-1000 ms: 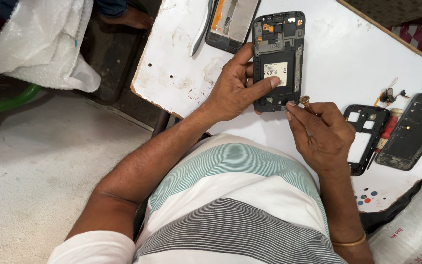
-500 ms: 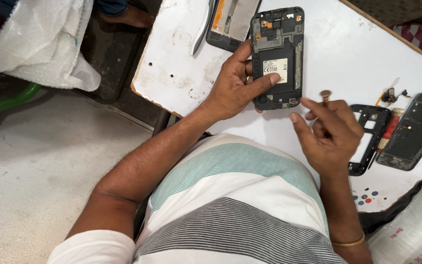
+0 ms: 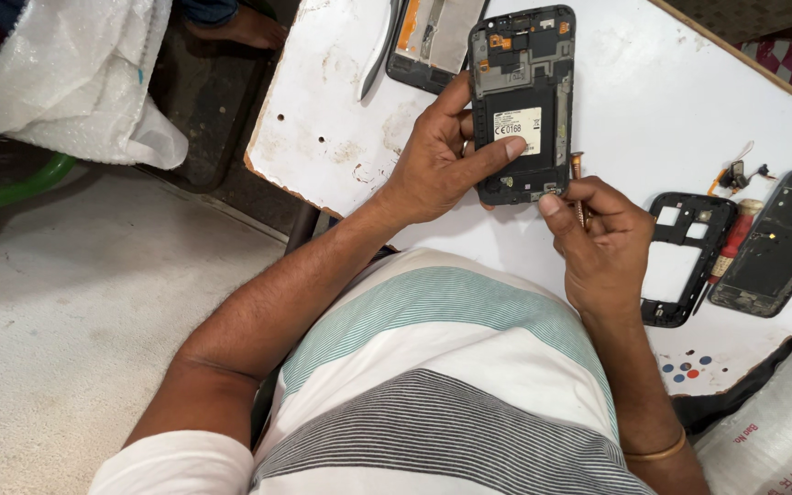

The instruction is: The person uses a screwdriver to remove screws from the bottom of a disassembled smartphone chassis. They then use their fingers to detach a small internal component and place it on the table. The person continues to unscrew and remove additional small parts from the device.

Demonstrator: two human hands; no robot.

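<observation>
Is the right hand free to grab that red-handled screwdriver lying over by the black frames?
Probably not at once: the right hand grips a small brown-handled tool at the opened phone. The red-handled screwdriver lies uncovered nearby.

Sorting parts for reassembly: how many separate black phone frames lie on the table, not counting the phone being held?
2: a frame with cut-outs beside the right hand, and a darker frame further right.

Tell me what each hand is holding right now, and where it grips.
Left hand steadies the opened phone at its lower left edge; right hand pinches a small screwdriver by its shaft.
</observation>
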